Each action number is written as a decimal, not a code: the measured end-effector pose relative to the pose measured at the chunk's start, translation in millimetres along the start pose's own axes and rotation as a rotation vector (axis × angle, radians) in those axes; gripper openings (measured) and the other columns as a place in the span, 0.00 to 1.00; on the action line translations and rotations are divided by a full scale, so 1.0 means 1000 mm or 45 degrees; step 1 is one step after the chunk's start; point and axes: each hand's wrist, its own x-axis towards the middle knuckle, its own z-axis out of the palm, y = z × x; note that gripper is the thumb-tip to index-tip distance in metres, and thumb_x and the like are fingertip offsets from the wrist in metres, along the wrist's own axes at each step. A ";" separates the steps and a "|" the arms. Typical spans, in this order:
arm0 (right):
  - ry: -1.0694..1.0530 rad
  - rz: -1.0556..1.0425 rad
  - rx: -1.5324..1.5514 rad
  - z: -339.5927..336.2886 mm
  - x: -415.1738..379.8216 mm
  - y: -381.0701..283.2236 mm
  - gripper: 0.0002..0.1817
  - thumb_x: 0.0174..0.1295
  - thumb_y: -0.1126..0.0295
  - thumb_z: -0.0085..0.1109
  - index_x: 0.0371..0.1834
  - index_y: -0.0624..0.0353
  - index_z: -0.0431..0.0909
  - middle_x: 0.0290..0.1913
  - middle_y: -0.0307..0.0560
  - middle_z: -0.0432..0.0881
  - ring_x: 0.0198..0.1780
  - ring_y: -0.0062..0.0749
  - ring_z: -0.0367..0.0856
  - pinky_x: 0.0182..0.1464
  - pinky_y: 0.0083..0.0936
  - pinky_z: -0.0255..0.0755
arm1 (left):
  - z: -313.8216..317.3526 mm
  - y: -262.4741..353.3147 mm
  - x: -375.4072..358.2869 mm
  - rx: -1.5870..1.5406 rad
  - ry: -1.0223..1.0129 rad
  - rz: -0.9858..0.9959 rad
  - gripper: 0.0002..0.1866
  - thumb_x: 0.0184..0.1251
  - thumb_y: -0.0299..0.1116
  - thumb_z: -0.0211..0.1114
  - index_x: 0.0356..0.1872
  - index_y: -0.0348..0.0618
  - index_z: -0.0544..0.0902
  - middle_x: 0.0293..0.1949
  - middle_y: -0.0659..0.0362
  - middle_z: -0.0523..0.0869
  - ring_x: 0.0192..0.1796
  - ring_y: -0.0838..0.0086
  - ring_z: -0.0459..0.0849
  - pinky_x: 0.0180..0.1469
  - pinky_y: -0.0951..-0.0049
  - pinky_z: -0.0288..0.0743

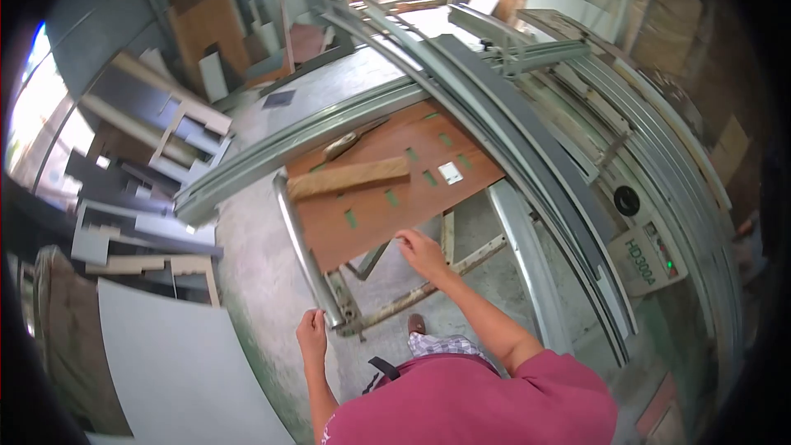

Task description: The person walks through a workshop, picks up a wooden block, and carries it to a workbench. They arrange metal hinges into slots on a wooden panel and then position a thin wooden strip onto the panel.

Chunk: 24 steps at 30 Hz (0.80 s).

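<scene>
The near end of the grey metal bar (305, 247) is gripped by the left hand (312, 335) at seven o'clock. The near edge of the brown board (387, 198) is touched by the right hand (420, 251). A wooden batten (348, 178) is seen lying across the board toward eleven o'clock, a white tag (450, 172) toward one o'clock.

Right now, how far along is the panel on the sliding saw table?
Done: the brown panel lies flat on the sliding table, a wooden offcut resting on top. In hand: the left hand is at the end of the metal push bar, and the right hand touches the panel's near edge. Left: no cut shows in the panel; it looks whole.
</scene>
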 end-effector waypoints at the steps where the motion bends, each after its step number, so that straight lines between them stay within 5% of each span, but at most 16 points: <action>1: 0.038 -0.090 -0.024 0.005 0.022 0.002 0.12 0.62 0.65 0.56 0.47 0.54 0.77 0.42 0.49 0.79 0.45 0.45 0.80 0.46 0.36 0.73 | 0.003 0.009 0.011 0.005 0.018 0.021 0.13 0.71 0.36 0.57 0.35 0.35 0.82 0.20 0.60 0.76 0.24 0.78 0.71 0.29 0.75 0.67; 5: 0.123 -0.367 -0.209 0.025 0.099 0.001 0.11 0.61 0.66 0.56 0.45 0.55 0.76 0.42 0.48 0.78 0.50 0.46 0.76 0.52 0.37 0.71 | 0.019 0.022 0.045 -0.111 -0.055 -0.050 0.14 0.71 0.36 0.57 0.36 0.34 0.82 0.23 0.60 0.78 0.27 0.80 0.72 0.32 0.76 0.68; 12: -0.144 -0.278 -0.391 0.063 0.117 0.023 0.07 0.60 0.64 0.58 0.36 0.53 0.80 0.35 0.45 0.79 0.42 0.45 0.79 0.44 0.38 0.74 | 0.032 0.051 0.094 -0.141 -0.217 -0.005 0.14 0.71 0.36 0.58 0.35 0.34 0.82 0.24 0.61 0.79 0.28 0.81 0.72 0.33 0.76 0.68; 16: -0.021 -0.236 -0.343 0.070 0.114 0.022 0.07 0.60 0.64 0.58 0.32 0.52 0.81 0.34 0.44 0.79 0.41 0.43 0.80 0.43 0.38 0.73 | 0.033 0.050 0.121 -0.210 -0.332 0.095 0.13 0.71 0.36 0.58 0.36 0.34 0.81 0.23 0.62 0.78 0.28 0.80 0.72 0.32 0.76 0.68; 24: 0.008 -0.165 -0.484 0.080 0.112 0.016 0.06 0.60 0.63 0.58 0.36 0.51 0.80 0.36 0.42 0.78 0.43 0.42 0.78 0.47 0.38 0.70 | 0.041 0.016 0.155 -0.019 -0.508 0.088 0.19 0.68 0.35 0.60 0.55 0.37 0.76 0.29 0.56 0.79 0.32 0.73 0.76 0.38 0.73 0.71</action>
